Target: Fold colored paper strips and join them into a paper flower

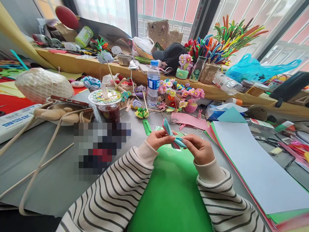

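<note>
A small folded paper piece (pixel 168 128), pleated in blue-green and pink, is held up between both my hands. My left hand (pixel 159 138) pinches it from the left, thumb on the near side. At its right end the thumb and fingers of my right hand (pixel 198 149) close on the lower pleats. Below the hands lies a glossy green sheet (pixel 176 187). A folded green paper strip (pixel 146 127) rests just beyond my left hand, and a yellow-green paper flower (pixel 141 112) sits behind it.
A stack of coloured paper (pixel 256 164) lies at right, near scissors (pixel 265 140). Beyond the hands stand a water bottle (pixel 153 85) and a lidded drink cup (pixel 106 104). A bag with long straps (pixel 64 114) is at left. Pipe cleaners (pixel 210 48) crowd the window ledge.
</note>
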A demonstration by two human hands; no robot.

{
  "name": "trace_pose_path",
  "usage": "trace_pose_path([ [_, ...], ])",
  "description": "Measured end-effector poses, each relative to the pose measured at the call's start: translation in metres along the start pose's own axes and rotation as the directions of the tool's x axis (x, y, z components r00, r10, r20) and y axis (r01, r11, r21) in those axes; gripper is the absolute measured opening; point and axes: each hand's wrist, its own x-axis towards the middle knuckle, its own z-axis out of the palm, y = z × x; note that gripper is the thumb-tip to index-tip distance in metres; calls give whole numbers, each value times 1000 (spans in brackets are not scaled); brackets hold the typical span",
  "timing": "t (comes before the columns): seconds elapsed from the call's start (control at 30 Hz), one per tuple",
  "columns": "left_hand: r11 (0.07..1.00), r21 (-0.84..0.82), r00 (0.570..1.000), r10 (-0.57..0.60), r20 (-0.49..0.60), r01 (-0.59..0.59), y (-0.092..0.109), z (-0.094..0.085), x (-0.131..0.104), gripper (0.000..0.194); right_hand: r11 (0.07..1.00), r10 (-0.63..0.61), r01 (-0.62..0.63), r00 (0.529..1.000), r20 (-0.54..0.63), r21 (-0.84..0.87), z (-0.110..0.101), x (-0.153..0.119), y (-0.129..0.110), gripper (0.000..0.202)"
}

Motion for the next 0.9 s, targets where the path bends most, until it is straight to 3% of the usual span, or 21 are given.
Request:
trace_pose_path([
  [0.17,1000,-24,999,-14,-34,13,2,0,0,35,1000,-24,24,1000,11,-11,0,-1,0,10],
  [0.37,1000,-4,998,15,-65,-16,1,-3,2,33,995,-80,86,991,106,-47,-4,-1,-2,13],
  [0.63,999,15,998,-28,-65,29,0,-2,0,31,937,-210,198,978,-12,-288,2,-2,-5,13],
  [0.9,994,4,993,-105,-49,105,2,1,0,37,878,-306,285,952,8,-384,5,-2,-2,13],
])
